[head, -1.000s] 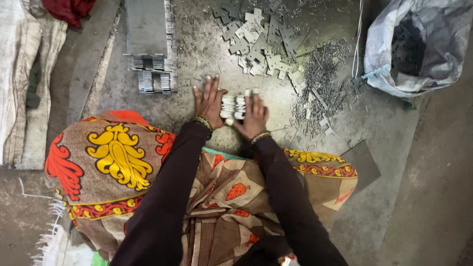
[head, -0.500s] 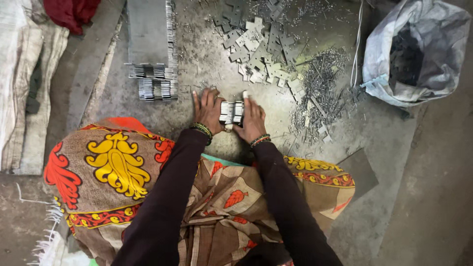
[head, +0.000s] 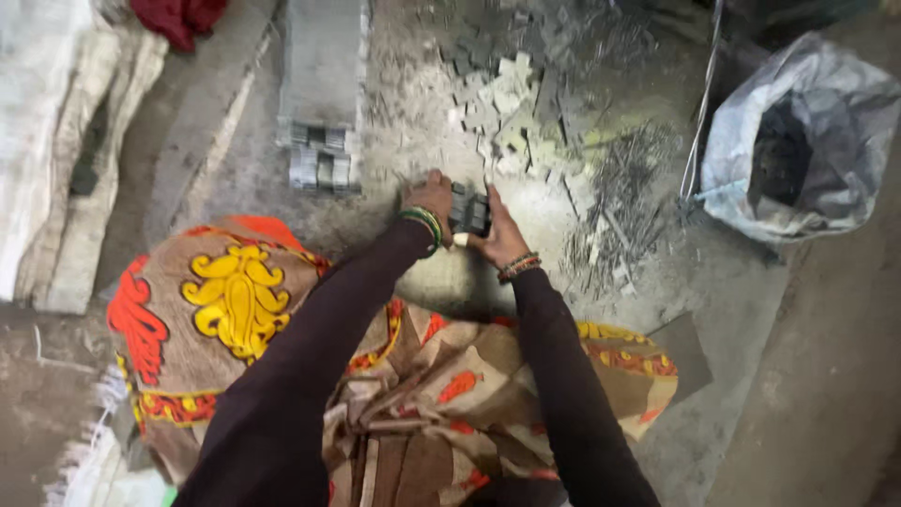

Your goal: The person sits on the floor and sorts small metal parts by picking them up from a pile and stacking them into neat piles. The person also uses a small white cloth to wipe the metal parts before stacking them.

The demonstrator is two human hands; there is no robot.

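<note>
Plastic sack [head: 798, 141] (open), red cloth [head: 178, 14]

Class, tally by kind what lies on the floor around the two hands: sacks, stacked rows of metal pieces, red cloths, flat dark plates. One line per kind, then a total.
Sack: 1
Stacked row: 1
Red cloth: 1
Dark plate: 1
Total: 4
Left hand and right hand grip one small stack.

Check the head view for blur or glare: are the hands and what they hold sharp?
Head view: motion-blurred; left hand and right hand look soft, the stack of small metal pieces between them reads dark with smeared edges. Light dim and flat, no glare; plastic sack slightly bright.
</note>
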